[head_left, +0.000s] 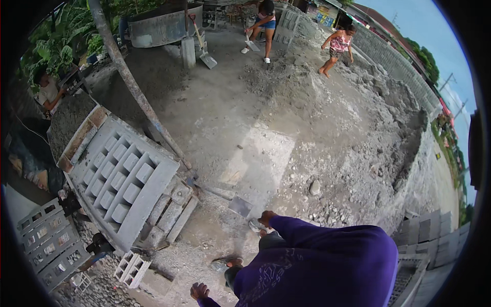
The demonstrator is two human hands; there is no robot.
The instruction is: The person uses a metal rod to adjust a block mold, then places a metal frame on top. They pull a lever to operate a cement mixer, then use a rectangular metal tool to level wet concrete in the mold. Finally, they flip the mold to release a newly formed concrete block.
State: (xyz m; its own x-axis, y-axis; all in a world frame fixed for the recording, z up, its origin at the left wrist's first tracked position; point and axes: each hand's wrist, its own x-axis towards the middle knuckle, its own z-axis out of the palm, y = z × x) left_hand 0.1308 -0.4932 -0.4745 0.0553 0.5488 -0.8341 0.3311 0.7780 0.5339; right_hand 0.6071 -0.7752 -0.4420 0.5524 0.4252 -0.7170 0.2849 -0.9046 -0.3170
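Note:
My left hand [199, 291] hangs low at the bottom edge, its fingers loosely bent and apart, with nothing visible in it. Higher up, my right hand [266, 218] is at the end of a purple sleeve [327, 233]; its fingers are slightly curled, and no held thing shows. Closest to that hand is a shovel [240, 205], lying on the ground with its blade toward me. Left of my feet stands a large metal block mould [123, 179] with rows of grey rectangular cores, on a heavy frame. Neither hand touches it.
Hollow concrete blocks [132, 269] stand by the mould, with more on the far left [53, 245]. A slanted pole [138, 92] crosses behind it. Another shovel [207, 59] leans near a metal drum [163, 28]. Several people are around; one walks on the gravel heap [358, 123].

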